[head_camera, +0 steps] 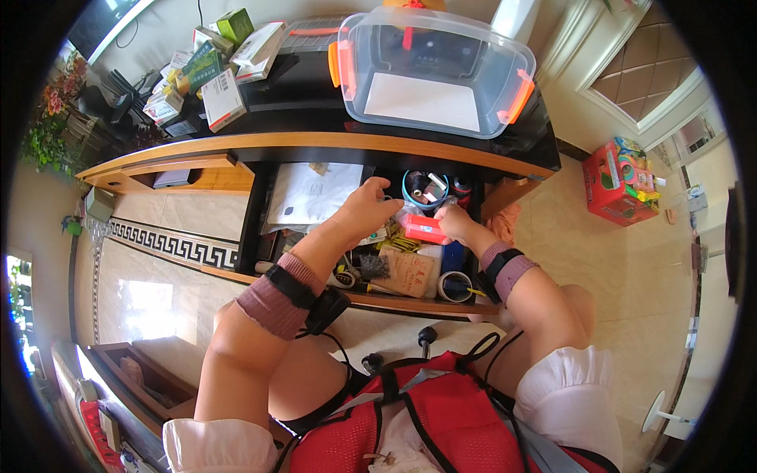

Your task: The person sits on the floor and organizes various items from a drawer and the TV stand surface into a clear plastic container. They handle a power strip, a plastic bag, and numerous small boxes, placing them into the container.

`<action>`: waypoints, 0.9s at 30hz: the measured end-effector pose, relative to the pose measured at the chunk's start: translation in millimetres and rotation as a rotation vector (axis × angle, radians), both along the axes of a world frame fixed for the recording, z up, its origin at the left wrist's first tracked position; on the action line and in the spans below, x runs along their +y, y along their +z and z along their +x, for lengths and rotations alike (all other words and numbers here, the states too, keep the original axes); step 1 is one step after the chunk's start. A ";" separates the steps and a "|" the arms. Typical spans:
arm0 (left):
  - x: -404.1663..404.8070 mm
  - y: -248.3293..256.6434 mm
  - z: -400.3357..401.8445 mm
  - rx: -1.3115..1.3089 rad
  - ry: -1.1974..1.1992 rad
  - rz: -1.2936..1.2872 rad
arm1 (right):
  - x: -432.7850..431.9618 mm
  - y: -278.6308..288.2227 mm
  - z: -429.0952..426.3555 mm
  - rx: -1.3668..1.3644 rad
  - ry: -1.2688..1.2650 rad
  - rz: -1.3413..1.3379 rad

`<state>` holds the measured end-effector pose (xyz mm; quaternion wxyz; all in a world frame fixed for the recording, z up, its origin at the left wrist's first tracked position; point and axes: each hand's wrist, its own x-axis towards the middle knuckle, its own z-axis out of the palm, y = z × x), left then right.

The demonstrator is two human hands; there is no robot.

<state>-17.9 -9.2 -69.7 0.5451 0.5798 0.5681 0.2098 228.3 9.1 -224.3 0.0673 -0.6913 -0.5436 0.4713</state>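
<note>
In the pulled-out drawer [390, 294], my right hand [460, 223] grips the right end of a small red box [424, 229]. My left hand [371, 208] hovers over the middle of the drawer, fingers apart and holding nothing. Behind my hands sits a blue-rimmed round container [408, 190] with thread spools and small items inside. A white plastic-wrapped packet [316, 192] lies at the drawer's left. Toward the front are a beige paper packet [408, 272], a roll of tape [455, 286] and yellow sachets [405, 243]. My left forearm hides part of the drawer's contents.
A clear plastic bin [437, 127] with orange latches stands on the black cabinet top [284, 97], a white sheet in it. Several medicine-type boxes [223, 99] are piled left of it. On the floor at right is a red carton [609, 183] with colourful packages on top.
</note>
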 end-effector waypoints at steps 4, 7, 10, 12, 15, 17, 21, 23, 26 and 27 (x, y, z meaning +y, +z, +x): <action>1.3 -2.6 4.4 -0.007 -0.008 0.013 | -0.3 -7.2 4.5 -0.246 0.190 0.150; 2.9 -5.9 4.1 0.021 -0.018 0.042 | -4.4 0.1 2.4 -0.425 0.286 0.385; 3.1 -6.4 4.1 0.012 -0.002 0.052 | -5.3 14.3 -6.4 -0.507 0.242 0.393; 2.1 -2.7 5.5 0.021 -0.010 0.036 | -4.9 20.9 -9.8 -0.405 0.292 0.340; -0.1 5.8 7.0 0.023 -0.025 0.012 | -11.6 22.1 -11.2 -0.163 0.343 0.342; -0.6 6.4 7.2 0.011 -0.032 0.002 | -15.9 18.4 -10.9 -0.066 0.422 0.382; 0.3 -1.3 8.4 -0.033 -0.024 0.025 | -22.7 -4.5 -7.5 -0.075 0.488 0.476; 0.9 -6.5 7.8 -0.039 -0.018 0.047 | -22.5 -7.2 -7.2 -0.077 0.497 0.459; -0.7 -10.6 5.8 -0.030 -0.054 0.065 | -14.8 11.2 -12.7 -0.050 0.587 0.358; -1.3 -13.0 4.9 -0.032 -0.086 0.062 | -13.2 21.4 -17.7 -0.034 0.594 0.331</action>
